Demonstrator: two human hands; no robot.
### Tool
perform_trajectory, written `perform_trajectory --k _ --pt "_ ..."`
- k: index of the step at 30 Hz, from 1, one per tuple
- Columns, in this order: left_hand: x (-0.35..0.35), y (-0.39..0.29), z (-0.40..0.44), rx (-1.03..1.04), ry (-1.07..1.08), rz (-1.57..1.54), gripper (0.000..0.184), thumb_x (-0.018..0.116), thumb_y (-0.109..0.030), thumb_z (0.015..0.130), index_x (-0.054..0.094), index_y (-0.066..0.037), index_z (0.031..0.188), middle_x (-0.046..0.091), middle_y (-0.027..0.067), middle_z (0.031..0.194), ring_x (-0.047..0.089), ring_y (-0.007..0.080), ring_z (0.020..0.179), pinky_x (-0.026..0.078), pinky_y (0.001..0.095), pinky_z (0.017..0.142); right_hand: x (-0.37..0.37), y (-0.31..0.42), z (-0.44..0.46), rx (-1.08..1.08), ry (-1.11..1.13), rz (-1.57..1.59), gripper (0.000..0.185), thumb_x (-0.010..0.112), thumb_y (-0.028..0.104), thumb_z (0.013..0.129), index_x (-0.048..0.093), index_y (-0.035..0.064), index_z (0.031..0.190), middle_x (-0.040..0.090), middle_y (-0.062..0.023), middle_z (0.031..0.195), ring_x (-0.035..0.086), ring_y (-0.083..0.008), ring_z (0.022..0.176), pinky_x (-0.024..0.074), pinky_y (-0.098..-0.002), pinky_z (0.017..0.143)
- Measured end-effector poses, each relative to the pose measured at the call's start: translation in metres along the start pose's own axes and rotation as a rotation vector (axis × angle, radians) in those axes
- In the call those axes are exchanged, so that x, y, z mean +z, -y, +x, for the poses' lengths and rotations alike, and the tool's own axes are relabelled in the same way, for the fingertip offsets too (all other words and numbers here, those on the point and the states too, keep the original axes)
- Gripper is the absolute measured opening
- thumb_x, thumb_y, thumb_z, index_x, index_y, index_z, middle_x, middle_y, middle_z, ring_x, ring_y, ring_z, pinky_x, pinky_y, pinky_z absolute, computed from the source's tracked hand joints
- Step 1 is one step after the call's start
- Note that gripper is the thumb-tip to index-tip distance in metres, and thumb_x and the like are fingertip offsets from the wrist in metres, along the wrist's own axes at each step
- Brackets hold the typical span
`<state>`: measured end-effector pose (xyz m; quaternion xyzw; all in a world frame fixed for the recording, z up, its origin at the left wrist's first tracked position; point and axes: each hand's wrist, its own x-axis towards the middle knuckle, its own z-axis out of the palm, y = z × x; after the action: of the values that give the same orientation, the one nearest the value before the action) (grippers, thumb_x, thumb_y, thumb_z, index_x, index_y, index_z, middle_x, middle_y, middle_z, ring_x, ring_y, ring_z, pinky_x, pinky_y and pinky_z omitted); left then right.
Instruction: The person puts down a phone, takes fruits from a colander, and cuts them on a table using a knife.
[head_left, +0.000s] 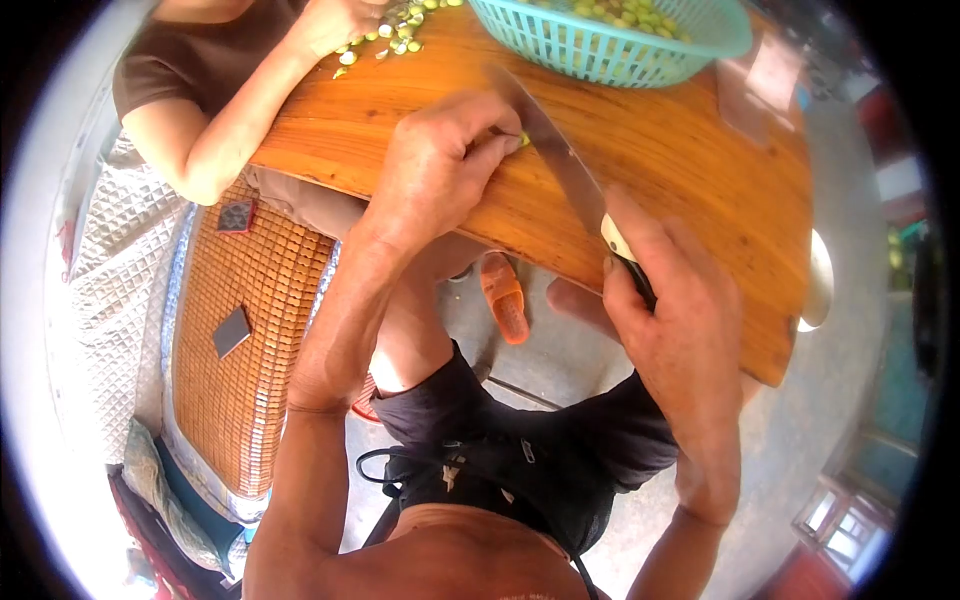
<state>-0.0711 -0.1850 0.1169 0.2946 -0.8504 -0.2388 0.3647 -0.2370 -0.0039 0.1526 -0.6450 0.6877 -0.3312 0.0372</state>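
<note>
In the head view my right hand (675, 285) grips the black and cream handle of a knife (565, 160). Its long blade slants up and left over the wooden table (640, 150). My left hand (445, 160) is closed in a pinch close to the blade, fingertips near the tabletop. A small yellow-green piece (524, 140) shows at those fingertips, beside the blade; most of it is hidden, and it looks like the small green fruits on the table. Whether the blade touches it I cannot tell.
A turquoise plastic basket (600, 45) of green fruits stands at the table's far side. Cut fruits (400, 30) lie near another person's hand (335, 22) at the upper left. A bamboo-mat seat (245, 350) is at left; an orange sandal (503, 300) lies on the floor.
</note>
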Motion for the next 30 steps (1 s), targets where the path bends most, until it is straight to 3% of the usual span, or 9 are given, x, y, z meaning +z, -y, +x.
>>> perform_trajectory --k 30 --pt "-0.003 -0.001 0.001 0.037 0.004 0.002 0.006 0.069 -0.005 0.089 0.069 -0.005 0.095 0.069 0.0132 0.09 0.069 0.0337 0.084 0.055 0.0395 0.075 0.019 0.001 0.021 0.005 -0.045 0.051 0.037 0.066 0.009 0.091 0.066 0.0093 0.128 0.067 -0.0172 0.095 0.068 -0.0415 0.084 0.0536 -0.0512 0.071"
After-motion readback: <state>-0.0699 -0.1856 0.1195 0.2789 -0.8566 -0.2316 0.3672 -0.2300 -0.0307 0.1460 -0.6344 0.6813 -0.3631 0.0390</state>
